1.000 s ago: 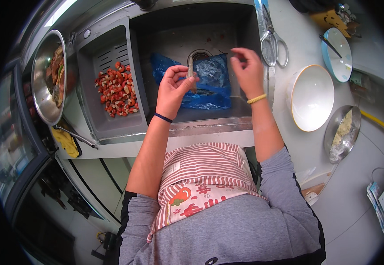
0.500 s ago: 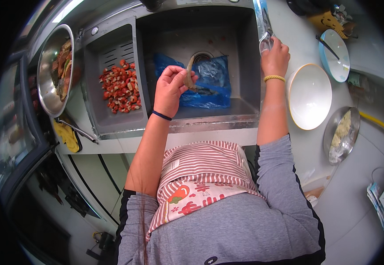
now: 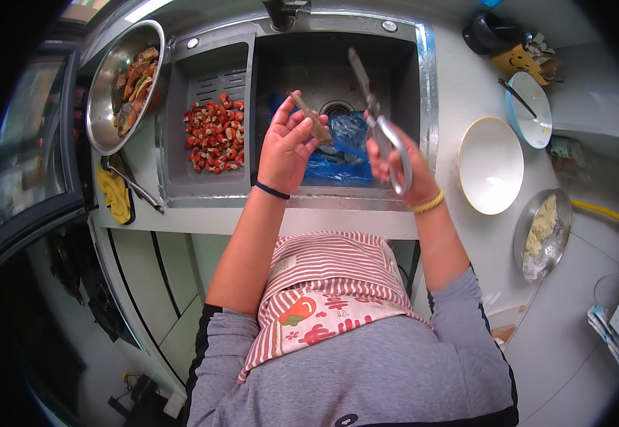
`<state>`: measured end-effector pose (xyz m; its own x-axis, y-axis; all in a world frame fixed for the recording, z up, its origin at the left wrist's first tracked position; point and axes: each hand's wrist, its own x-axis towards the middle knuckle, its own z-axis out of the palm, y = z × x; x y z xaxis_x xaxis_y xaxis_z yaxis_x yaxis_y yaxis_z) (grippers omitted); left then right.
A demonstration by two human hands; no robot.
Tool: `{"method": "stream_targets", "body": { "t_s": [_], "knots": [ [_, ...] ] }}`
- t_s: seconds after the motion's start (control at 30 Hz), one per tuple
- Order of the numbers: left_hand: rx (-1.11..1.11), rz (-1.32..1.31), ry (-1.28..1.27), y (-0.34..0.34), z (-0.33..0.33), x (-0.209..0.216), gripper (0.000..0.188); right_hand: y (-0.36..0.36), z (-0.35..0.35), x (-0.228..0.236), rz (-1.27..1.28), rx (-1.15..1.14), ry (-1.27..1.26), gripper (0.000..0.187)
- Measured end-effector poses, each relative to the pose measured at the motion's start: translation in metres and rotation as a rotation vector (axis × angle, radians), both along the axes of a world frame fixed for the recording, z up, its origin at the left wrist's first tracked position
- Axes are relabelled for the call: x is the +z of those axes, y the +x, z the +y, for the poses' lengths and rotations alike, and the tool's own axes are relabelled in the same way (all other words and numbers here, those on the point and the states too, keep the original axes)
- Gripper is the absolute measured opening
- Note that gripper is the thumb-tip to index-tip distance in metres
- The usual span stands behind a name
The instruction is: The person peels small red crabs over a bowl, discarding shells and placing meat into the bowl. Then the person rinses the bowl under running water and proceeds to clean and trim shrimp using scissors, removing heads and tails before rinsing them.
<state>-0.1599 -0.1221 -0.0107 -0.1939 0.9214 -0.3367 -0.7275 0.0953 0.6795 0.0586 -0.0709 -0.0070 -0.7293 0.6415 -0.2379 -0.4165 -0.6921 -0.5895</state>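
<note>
My left hand (image 3: pixel 283 155) pinches a greyish-brown raw shrimp (image 3: pixel 310 117) between thumb and fingers, above the large sink basin (image 3: pixel 288 60). Over the right part of that basin, my right hand (image 3: pixel 418 174) grips kitchen scissors (image 3: pixel 361 75) by their handles. The blades point up and away from me, apart from the shrimp; motion blurs them slightly. Beneath my hands lies a blue plastic bag (image 3: pixel 338 169) near the drain (image 3: pixel 339 108). My left hand hides part of the bag, and its contents are hard to make out.
Red-and-white chopped pieces (image 3: pixel 213 135) fill part of the smaller left basin. A steel bowl (image 3: pixel 103 107) with meat-like chunks stands left, above a yellow cloth (image 3: pixel 114 192). On the right counter are a white bowl (image 3: pixel 491 167), a blue-rimmed bowl (image 3: pixel 533 121) and a metal bowl (image 3: pixel 551 252) of pale paste.
My right hand has lifted the scissors off the right counter edge and brought them left over the basin. The shrimp in my left hand has tilted, and the view has shifted.
</note>
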Motion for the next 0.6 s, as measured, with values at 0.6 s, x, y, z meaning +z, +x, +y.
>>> {"method": "stream_targets", "body": {
  "t_s": [0.6],
  "knots": [
    [-0.209,-0.701,0.079,-0.047,0.003,-0.007,0.016,-0.028,-0.084,0.084,-0.417,0.257,0.170,0.085]
  ]
}}
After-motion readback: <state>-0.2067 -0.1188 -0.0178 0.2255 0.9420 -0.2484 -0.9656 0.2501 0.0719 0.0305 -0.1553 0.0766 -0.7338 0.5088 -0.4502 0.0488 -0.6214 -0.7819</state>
